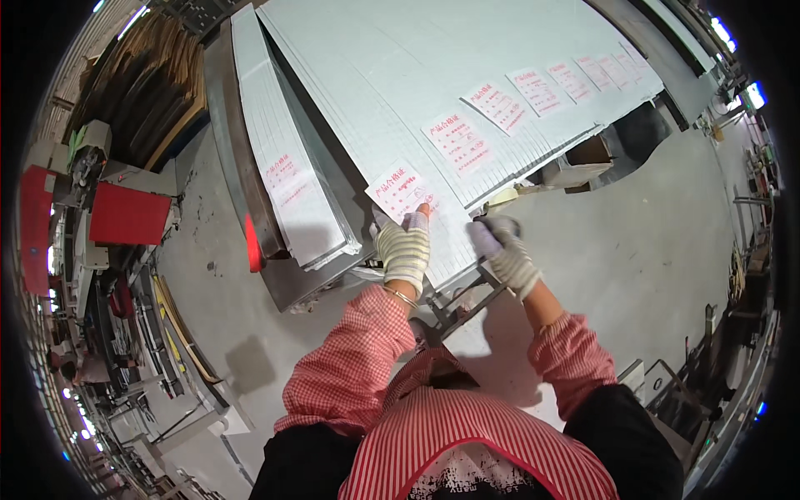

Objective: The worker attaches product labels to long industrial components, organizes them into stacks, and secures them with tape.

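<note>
My left hand (404, 246), in a striped knit glove with one bare fingertip showing, is closed at the lower edge of a white paper label (398, 188) with red print. That label lies over the near left corner of a stack of pale grey flat panels (358, 71). My right hand (507, 254), gloved alike, is curled beside the stack's near right edge; what its fingers hold, if anything, is hidden. More red-printed labels (458, 142) run in a row along the right edge of the panels.
To the left, narrow pale panels (279, 150) bear another label. A dark metal frame (467, 312) stands below my hands. An open cardboard box (583, 162) sits under the stack's right side. Brown sheets (142, 83) are piled far left, near a red panel (129, 214).
</note>
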{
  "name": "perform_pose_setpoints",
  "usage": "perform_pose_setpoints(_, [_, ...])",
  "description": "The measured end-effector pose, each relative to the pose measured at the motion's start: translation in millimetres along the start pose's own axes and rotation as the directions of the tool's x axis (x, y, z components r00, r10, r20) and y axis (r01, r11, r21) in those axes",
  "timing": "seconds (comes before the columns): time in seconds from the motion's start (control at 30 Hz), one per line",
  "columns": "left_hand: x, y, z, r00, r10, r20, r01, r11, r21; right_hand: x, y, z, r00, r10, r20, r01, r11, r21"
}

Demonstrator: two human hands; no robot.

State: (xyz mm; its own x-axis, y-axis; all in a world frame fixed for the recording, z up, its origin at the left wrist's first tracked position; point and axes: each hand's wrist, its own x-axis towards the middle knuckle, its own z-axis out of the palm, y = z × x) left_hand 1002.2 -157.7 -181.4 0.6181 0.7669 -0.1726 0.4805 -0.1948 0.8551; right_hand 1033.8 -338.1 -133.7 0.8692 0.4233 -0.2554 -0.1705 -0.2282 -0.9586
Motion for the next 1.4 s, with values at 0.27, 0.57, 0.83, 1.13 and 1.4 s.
perform_pose_setpoints(0.27, [-114,-6,-8,0.968,-0.152,0.201,0.239,0.808,-0.538,-75,-12,-63,0.976,0.001,0.217,0.129,0.802,-0.583])
perform_pose_setpoints(0.57, [-104,70,-131,0.84,0.379,0.388,-0.262,0.91,-0.32,-27,-141,-31,0.447,-0.289,0.847,0.144,0.957,0.251])
perform_pose_setpoints(0.83, [-69,-86,-29,0.793,0.035,0.608,0.276,0.87,-0.41,47,112,-75,0.85,-0.151,0.505,0.066,0.981,0.182])
perform_pose_setpoints(1.13, [-73,-100,-40,0.671,-0.044,0.741,0.443,0.825,-0.352,-43,-20,42,0.971,0.01,0.241,0.185,0.608,-0.772])
perform_pose_setpoints(1.4, [-66,19,-54,0.776,0.21,0.595,0.085,0.899,-0.429,-56,-27,42,0.974,-0.206,0.096,0.169,0.373,-0.912])
